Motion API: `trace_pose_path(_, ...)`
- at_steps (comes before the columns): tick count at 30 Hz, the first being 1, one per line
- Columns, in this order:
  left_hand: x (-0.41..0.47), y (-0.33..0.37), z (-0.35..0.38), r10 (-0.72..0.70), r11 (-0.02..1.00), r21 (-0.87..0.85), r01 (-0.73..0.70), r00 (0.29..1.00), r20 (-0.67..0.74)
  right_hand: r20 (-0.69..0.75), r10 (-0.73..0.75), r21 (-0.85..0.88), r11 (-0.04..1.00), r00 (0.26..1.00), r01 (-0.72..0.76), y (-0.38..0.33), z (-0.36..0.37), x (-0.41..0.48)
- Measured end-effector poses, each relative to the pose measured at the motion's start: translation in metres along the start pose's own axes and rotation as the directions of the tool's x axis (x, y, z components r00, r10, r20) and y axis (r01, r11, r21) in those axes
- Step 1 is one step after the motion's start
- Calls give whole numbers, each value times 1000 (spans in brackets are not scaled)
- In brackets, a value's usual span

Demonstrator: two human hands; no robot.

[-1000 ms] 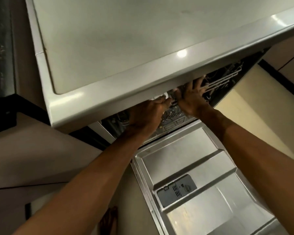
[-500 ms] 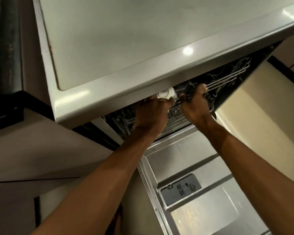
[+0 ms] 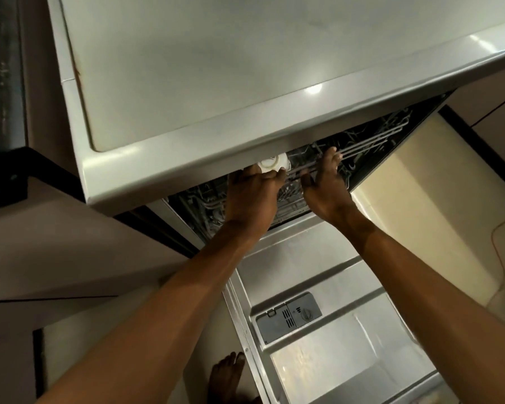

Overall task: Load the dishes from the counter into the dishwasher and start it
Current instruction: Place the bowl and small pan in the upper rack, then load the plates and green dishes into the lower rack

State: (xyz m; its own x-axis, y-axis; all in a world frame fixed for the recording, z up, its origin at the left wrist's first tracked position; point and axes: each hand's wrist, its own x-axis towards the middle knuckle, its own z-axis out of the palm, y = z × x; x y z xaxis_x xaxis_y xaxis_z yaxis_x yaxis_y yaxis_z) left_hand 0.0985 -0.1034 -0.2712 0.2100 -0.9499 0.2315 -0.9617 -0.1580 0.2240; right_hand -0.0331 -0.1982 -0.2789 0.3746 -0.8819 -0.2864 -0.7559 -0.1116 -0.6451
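The dishwasher stands open below the white counter (image 3: 245, 68), its steel door (image 3: 347, 345) folded down flat. My left hand (image 3: 252, 196) reaches into the opening and grips a small white cup (image 3: 273, 164), bottom up, just under the counter's edge. My right hand (image 3: 325, 185) is beside it, its fingers curled round the front wire of the dark upper rack (image 3: 370, 147). Most of the rack's inside is hidden by the counter.
A grey detergent dispenser (image 3: 289, 316) sits in the door panel. Beige cabinet fronts (image 3: 56, 252) lie to the left, and a cream floor (image 3: 435, 199) to the right of the door. A bare foot (image 3: 225, 377) stands by the door's left edge.
The rack has slid a little outward with my right hand on it. The white cup has come into view above my left hand's fingers.
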Motion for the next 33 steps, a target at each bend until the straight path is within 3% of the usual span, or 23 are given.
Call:
trace_pose_path(5, -2, 1, 5, -6, 995, 97, 7, 1000, -9, 3, -8, -140, 990, 1000, 8, 4, -2, -3)
trace_pose_path(11, -10, 11, 7, -80, 991, 117, 67, 991, 109, 15, -8, -272, 962, 1000, 12, 11, -5, -3)
trace_pose_path(15, -19, 22, 10, -150, 980, 146, 138, 986, 79, 66, -42, -305, 950, 997, 60, 25, -14, -5)
trace_pose_path(20, -30, 44, 26, -302, 949, 135, 286, 947, 113, 129, -144, -303, 936, 981, 178, 43, -27, -5)
trace_pose_path(22, -34, 54, 31, -359, 930, 118, 348, 928, 99, 120, -254, -267, 923, 960, 277, 52, -27, -6)
trace_pose_path(27, -63, 84, 45, -428, 903, 41, 427, 904, 4, 123, -468, -400, 784, 875, 475, 91, -15, -25)
trace_pose_path(33, -94, 83, 112, -412, 903, -6, 429, 870, 270, 312, -267, -506, 765, 912, 398, 146, 34, -8)
